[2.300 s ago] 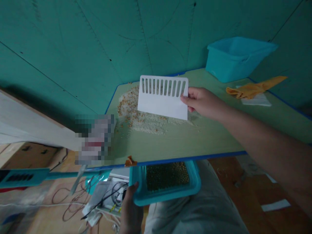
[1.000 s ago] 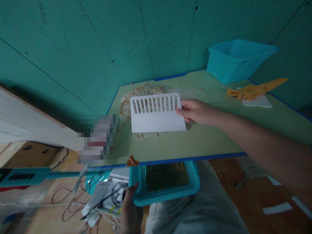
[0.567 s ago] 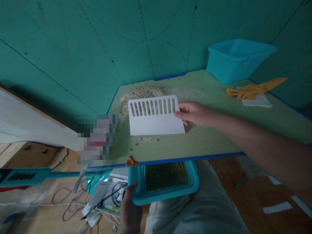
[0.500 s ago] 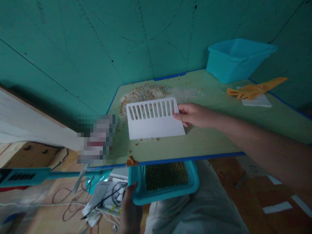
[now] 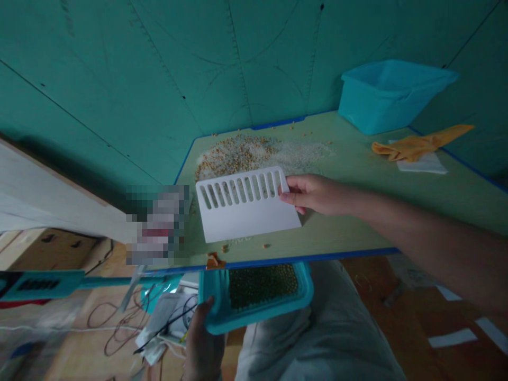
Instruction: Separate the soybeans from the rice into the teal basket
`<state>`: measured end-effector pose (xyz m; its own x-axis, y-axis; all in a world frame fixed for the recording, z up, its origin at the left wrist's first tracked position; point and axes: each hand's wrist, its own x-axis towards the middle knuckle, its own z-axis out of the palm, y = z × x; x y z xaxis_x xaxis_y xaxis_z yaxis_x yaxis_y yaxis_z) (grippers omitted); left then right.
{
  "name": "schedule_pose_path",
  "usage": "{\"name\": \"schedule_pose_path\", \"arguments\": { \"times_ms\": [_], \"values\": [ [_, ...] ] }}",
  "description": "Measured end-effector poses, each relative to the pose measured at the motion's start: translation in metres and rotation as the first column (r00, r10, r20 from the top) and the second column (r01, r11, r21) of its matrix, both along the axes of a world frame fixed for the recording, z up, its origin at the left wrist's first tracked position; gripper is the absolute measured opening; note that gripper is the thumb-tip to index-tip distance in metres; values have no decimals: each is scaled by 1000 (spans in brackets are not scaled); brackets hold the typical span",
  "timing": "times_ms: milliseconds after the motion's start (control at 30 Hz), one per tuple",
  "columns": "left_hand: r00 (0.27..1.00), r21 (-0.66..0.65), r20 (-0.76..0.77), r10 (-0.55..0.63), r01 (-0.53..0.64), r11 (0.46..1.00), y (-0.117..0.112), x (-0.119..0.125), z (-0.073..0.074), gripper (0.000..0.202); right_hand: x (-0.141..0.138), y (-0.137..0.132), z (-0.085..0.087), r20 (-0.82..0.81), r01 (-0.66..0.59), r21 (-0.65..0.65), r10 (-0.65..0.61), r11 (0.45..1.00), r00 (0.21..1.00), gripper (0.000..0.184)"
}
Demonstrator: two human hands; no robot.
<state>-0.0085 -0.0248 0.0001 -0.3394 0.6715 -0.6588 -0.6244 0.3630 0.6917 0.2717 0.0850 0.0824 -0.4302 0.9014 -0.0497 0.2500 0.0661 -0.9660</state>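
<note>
My right hand point(image 5: 307, 193) grips the right end of a white slotted plate point(image 5: 250, 217), like a flat scraper with a row of long slots. The plate's lower edge is close to the table point(image 5: 349, 227); whether it touches cannot be told. Behind it lies a spread pile of yellow beans and white grains point(image 5: 238, 153). A few beans and some grains lie between the plate and the table's front edge. Below that edge my left hand point(image 5: 206, 333) holds the left side of a turquoise tray point(image 5: 260, 320) with green and yellow beans in it.
A turquoise bin point(image 5: 389, 100) stands at the back right by the green wall. Near it, an orange glove point(image 5: 420, 145) lies on a white sheet point(image 5: 423, 164). A blurred-out object point(image 5: 159, 227) is at the table's left corner. Cables point(image 5: 119, 317) lie on the floor.
The slotted plate has come nearer to the table's front edge and tilted, left end lower. Some beans have moved towards that edge. The tray has shifted slightly left with my left hand.
</note>
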Motion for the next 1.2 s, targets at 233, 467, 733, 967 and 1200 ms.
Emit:
{"name": "schedule_pose_path", "arguments": {
  "times_ms": [233,467,733,967,1200],
  "values": [
    [999,3,-45,-1,1,1000,-2,-4,-10,5,-3,-3,-2,16,-16,14,16,1000,1000,9],
    [998,22,-56,-16,17,1000,-4,-3,-10,16,-6,-7,0,9,-39,31,39,999,999,8],
    [998,-19,-63,-16,15,1000,-2,5,-1,10,-5,-4,-1,27,22,56,-23,998,999,7],
    [997,6,-72,-9,9,1000,-3,-1,-9,12,-8,-6,0,27,-9,24,8,1000,1000,9],
    [999,31,-17,-43,43,999,-2,3,-7,22,-9,-7,-1,-2,-46,9,46,999,999,9]
  ]
}}
